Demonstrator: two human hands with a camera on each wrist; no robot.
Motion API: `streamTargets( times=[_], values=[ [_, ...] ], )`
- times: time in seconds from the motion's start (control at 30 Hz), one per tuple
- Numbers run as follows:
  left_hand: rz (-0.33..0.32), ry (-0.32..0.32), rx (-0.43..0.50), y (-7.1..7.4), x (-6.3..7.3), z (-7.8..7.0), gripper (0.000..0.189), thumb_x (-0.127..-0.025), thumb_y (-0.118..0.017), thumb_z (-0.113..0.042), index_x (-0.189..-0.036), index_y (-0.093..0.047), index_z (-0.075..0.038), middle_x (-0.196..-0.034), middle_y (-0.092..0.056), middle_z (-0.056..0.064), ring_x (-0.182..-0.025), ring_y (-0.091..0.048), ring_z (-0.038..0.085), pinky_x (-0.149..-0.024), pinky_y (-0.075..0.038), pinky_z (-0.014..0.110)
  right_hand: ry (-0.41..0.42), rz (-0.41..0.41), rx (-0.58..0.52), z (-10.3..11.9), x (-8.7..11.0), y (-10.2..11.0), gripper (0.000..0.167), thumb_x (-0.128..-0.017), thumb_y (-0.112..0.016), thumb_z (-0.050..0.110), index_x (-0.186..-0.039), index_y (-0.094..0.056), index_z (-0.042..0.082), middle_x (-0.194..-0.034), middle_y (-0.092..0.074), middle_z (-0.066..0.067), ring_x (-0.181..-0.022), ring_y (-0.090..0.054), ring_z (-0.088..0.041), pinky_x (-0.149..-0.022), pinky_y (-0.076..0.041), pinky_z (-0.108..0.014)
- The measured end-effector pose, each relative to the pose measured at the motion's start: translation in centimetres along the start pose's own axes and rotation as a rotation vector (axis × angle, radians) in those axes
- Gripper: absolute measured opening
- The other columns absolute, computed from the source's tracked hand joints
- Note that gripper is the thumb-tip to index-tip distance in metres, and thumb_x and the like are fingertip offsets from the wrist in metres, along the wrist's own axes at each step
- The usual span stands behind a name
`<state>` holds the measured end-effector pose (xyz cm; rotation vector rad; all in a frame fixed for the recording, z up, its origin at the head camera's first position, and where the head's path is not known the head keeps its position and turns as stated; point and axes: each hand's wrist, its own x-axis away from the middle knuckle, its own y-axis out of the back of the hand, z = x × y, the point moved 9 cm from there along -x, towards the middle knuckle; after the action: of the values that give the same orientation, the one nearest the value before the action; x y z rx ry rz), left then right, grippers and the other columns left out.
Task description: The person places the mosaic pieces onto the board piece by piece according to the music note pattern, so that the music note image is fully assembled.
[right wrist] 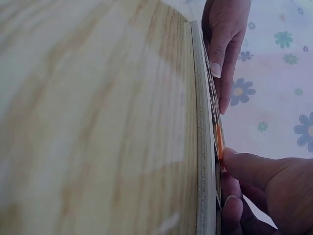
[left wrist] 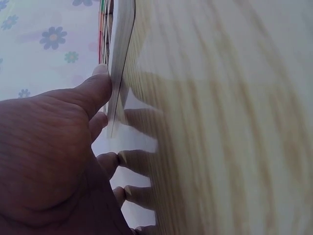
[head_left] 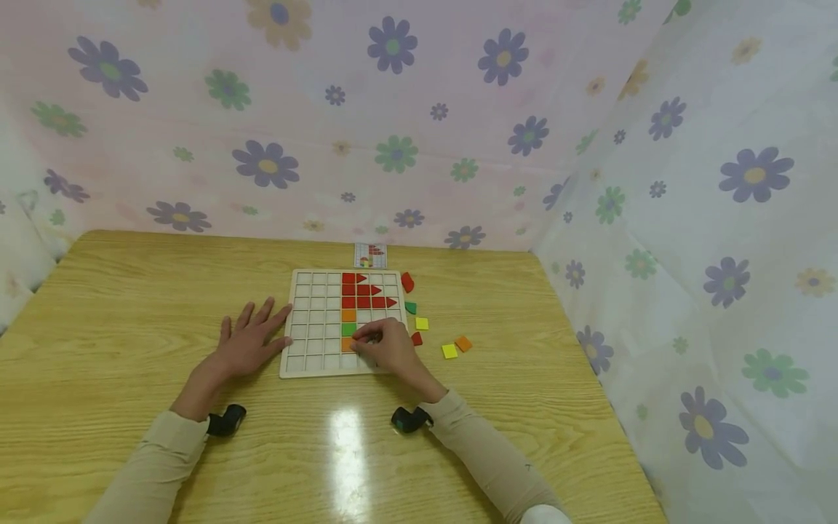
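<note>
A pale gridded board (head_left: pixel 317 375) lies on the table. Red squares and triangles (head_left: pixel 364 290) form three rows in its upper part. Below them a column holds an orange tile (head_left: pixel 349 315), a green tile (head_left: pixel 349 330) and a lower orange tile (head_left: pixel 346 345). My right hand (head_left: pixel 391 351) pinches at the lower orange tile's right edge, thumb and index finger close together. The right wrist view shows the thumb against this orange tile (right wrist: pixel 219 139). My left hand (head_left: pixel 247 348) lies with spread fingers at the board's left edge, its thumb touching the rim (left wrist: pixel 117 63).
Right of the board lie a red piece (head_left: pixel 407 282), a green piece (head_left: pixel 410 308), yellow squares (head_left: pixel 449 351), an orange square (head_left: pixel 463 343) and a small red piece (head_left: pixel 417 339). A pattern card (head_left: pixel 370 255) sits behind the board. Flowered cloth (head_left: pixel 393 189) borders the table.
</note>
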<state>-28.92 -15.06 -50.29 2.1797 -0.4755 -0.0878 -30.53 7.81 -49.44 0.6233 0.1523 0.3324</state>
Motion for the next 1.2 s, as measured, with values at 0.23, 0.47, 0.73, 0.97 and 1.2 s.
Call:
streamTargets(
  times=[0.23,0.47,0.73,0.97,1.2],
  values=[
    [-0.001,0.003,-0.001,0.0,-0.1,0.1,0.071,-0.105,-0.054,-0.041,-0.162,-0.027,-0.009,-0.167,-0.006,0.030,-0.150,0.007,0.058,-0.109,0.011,0.079,-0.006,0.009,-0.019,0.0,0.1,0.1,0.009,-0.093,-0.076,0.012,-0.098,-0.081,0.007,-0.091,-0.078,-0.002,-0.076,-0.063,-0.004,-0.069,-0.049,-0.019],
    [-0.004,0.006,-0.005,0.0,-0.3,0.0,0.070,-0.106,-0.054,-0.041,-0.162,-0.027,-0.008,-0.167,-0.006,0.029,-0.150,0.007,0.058,-0.109,0.011,0.079,-0.030,0.026,-0.096,-0.5,0.2,0.5,0.013,-0.097,-0.071,0.014,-0.103,-0.078,0.004,-0.097,-0.078,-0.008,-0.080,-0.068,-0.007,-0.075,-0.054,-0.021],
    [-0.007,0.003,0.013,0.1,-0.1,-0.3,0.069,-0.106,-0.054,-0.039,-0.161,-0.028,-0.007,-0.166,-0.007,0.030,-0.150,0.007,0.058,-0.109,0.011,0.078,-0.025,0.017,-0.166,-1.7,0.6,2.4,0.021,-0.103,-0.062,0.015,-0.111,-0.076,0.001,-0.107,-0.076,-0.013,-0.082,-0.065,-0.016,-0.073,-0.052,-0.022],
    [-0.002,0.001,0.018,0.2,0.1,-0.3,0.069,-0.106,-0.054,-0.039,-0.161,-0.027,-0.007,-0.166,-0.007,0.031,-0.150,0.008,0.058,-0.109,0.012,0.078,-0.044,0.023,-0.197,-2.9,1.0,5.0,0.025,-0.103,-0.062,0.015,-0.117,-0.073,-0.003,-0.114,-0.072,-0.018,-0.090,-0.065,-0.029,-0.075,-0.053,-0.027],
    [-0.003,-0.002,0.029,0.1,0.1,-0.3,0.069,-0.106,-0.054,-0.038,-0.161,-0.028,-0.006,-0.166,-0.007,0.031,-0.150,0.008,0.058,-0.109,0.012,0.078,-0.086,0.156,-0.165,-4.6,1.8,7.1,0.023,-0.103,-0.062,0.013,-0.117,-0.072,-0.002,-0.111,-0.073,-0.015,-0.088,-0.066,-0.020,-0.072,-0.052,-0.027]
  ],
)
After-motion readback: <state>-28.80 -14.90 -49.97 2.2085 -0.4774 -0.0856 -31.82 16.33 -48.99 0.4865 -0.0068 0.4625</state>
